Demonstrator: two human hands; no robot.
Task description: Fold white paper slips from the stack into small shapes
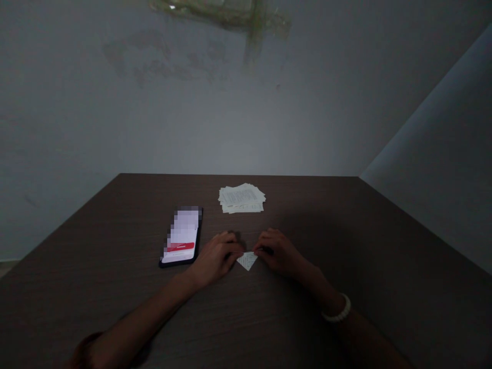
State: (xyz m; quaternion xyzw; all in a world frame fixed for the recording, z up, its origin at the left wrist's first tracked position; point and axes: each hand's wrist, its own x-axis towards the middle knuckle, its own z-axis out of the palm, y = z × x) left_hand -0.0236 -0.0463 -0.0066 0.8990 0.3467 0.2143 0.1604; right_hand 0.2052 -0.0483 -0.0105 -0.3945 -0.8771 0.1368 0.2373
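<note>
A small folded piece of printed paper (247, 261) lies on the table between my hands, its visible part a triangle pointing toward me. My left hand (217, 256) pinches its left corner between thumb and fingers. At the right corner, my right hand (279, 251) grips the paper with thumb and forefinger, the other fingers curled. The paper's upper edge is partly covered by my fingertips. Beyond my hands sits a loose stack of printed paper sheets (242, 199). A phone (180, 236) with its screen lit lies to the left of my left hand.
The brown wooden table (115, 246) runs back to a grey wall (238, 123) with stained patches and tape high up. On the right a slanted pale surface (442, 133) borders the table. A white bracelet (338, 310) is around my right wrist.
</note>
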